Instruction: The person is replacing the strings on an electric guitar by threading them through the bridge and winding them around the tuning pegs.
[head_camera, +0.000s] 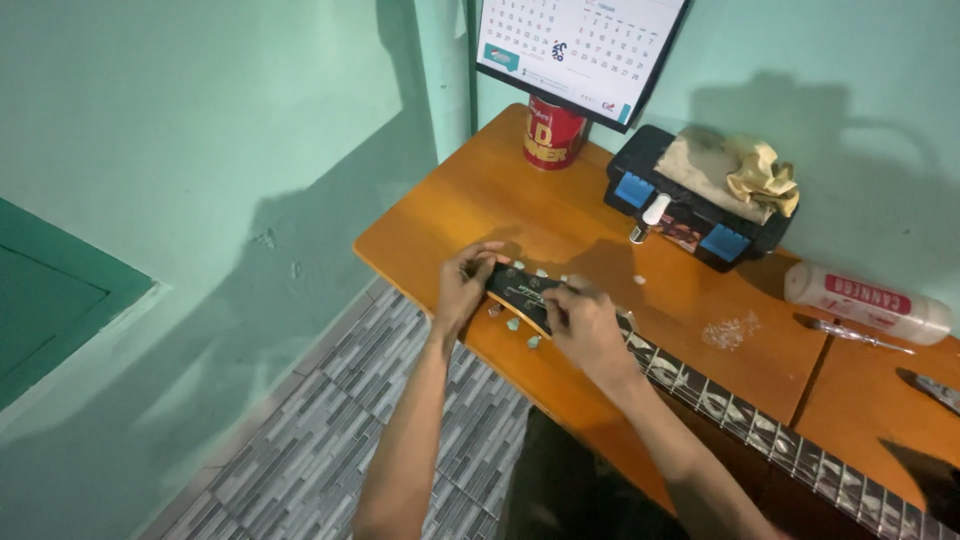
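Below, grey patterned floor tiles ran under a glossy orange wooden table (470, 205). At its near-left edge a dark guitar headstock (520, 290) lay flat, pale tuning pegs along its sides, the inlaid neck (760, 425) stretching right. The left hand (462, 285) gripped the headstock's end; the right hand (585, 325) pinched its near side. Farther back sat a black-and-blue case (690, 215) with a crumpled cloth (760, 172), a red tin (552, 135), and mint-green walls (200, 150).

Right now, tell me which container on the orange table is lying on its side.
The white plastic bottle with a red label, lying flat at the table's right end; the red tin can stands upright.
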